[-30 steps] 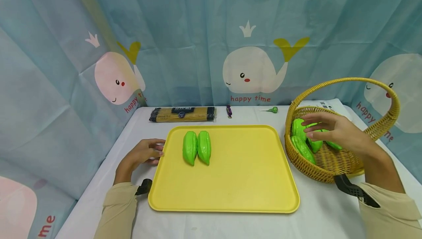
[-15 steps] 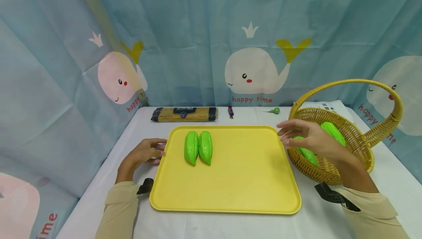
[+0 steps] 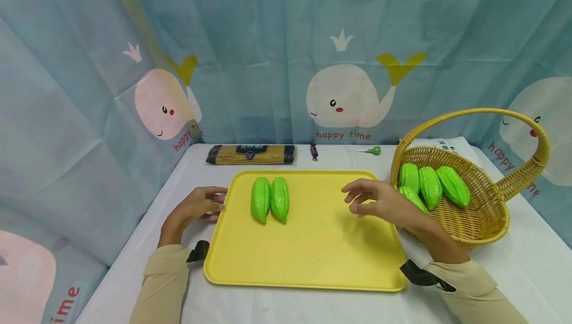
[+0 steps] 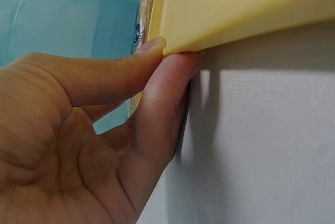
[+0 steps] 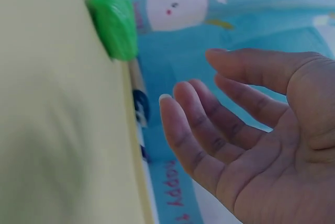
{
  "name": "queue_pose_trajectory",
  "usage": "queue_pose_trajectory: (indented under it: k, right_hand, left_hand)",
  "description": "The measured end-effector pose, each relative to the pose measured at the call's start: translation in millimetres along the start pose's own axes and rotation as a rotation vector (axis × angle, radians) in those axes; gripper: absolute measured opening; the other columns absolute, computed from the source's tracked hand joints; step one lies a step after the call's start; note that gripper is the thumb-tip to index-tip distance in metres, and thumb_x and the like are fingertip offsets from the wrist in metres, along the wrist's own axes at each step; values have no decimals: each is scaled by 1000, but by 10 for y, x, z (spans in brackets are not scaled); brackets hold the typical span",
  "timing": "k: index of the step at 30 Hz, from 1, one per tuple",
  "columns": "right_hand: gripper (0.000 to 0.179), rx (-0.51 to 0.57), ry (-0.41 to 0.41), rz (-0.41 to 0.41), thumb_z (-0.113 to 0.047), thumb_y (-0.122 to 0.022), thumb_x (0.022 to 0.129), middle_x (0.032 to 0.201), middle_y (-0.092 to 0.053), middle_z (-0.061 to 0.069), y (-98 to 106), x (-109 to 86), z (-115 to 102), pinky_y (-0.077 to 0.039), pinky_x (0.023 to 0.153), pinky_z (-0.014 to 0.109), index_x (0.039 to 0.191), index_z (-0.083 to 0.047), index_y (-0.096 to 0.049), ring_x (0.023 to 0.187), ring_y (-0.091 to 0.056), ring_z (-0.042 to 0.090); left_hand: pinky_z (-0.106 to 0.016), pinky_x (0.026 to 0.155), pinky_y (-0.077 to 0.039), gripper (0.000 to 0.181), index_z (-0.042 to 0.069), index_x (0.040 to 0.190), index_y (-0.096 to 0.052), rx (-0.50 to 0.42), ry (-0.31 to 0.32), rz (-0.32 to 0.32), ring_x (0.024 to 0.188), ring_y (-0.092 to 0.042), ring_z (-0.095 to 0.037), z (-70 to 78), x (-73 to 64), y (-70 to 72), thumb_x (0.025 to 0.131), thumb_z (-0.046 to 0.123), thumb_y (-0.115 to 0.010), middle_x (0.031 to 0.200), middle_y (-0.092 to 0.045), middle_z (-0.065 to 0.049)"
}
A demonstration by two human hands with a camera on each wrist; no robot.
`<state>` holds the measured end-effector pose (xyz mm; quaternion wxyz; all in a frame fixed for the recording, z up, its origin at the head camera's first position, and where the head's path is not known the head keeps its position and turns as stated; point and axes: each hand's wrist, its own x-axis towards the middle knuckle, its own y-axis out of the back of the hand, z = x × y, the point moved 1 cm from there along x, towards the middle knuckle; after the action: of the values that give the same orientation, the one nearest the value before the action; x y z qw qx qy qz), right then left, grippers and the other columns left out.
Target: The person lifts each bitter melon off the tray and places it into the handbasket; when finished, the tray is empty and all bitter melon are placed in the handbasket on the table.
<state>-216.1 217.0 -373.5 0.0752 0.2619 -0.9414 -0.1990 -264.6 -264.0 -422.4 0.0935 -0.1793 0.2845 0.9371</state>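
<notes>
My left hand (image 3: 199, 206) pinches the left rim of the yellow tray (image 3: 313, 259) between thumb and fingers; the left wrist view shows the thumb (image 4: 152, 46) on top and a finger beneath. Over the right part of the tray hovers my right hand (image 3: 380, 202), with relaxed, spread fingers and nothing between them. Two glossy green ridged fruits (image 3: 261, 200), pointed at one end, lie side by side on the tray's left part, tips toward me. They also show past the fingertips in the right wrist view. Several more green fruits (image 3: 430, 187) lie in the wicker basket (image 3: 487, 232) at right.
The basket's tall handle (image 3: 473, 111) arches above it. Along the back lie a spaghetti pack (image 3: 252, 155), a purple wrapped candy (image 3: 314, 151) and a green lollipop (image 3: 374, 150). Behind the basket is a white package (image 3: 456, 144). A whale-print curtain (image 3: 250, 66) encloses the table.
My right hand has moved left from over the basket to above the tray, holding nothing. The left hand stays at the tray's rim, and the two fruits on the tray have not moved.
</notes>
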Motion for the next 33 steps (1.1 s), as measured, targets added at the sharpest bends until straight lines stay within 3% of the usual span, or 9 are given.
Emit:
queue_pose_trajectory:
  k: [6,17,24,33]
  right_hand:
    - [40,-14,24,-73,-9,-73,98,119,-64,31,-178,173,73,-61,83,31,134,6,-63,102,-71,26]
    - [44,0,-23,-106,-14,-73,100,125,-64,30,-459,640,66,-63,85,47,138,4,-62,104,-70,26]
    - [48,43,-60,-121,-15,-73,101,126,-64,26,-659,857,59,-63,84,49,143,4,-59,106,-71,41]
    - [53,56,-77,-101,-20,-72,102,137,-57,27,-851,1109,93,-64,82,46,150,-3,-55,106,-72,35]
  left_hand:
    - [-30,76,-62,65,6,159,-47,2,-3,-1,89,-66,-18,-8,15,-1,100,12,-74,141,-59,-22]
    - [-29,75,-62,63,5,158,-48,-1,-11,5,88,-66,-18,-3,1,-6,100,12,-73,140,-60,-22]
    - [-30,76,-62,63,4,157,-48,-4,-11,6,89,-66,-19,-3,-23,-20,100,11,-73,140,-59,-22]
    - [-30,76,-62,63,5,157,-48,4,-9,8,89,-66,-19,-10,-12,-9,100,12,-73,141,-59,-22]
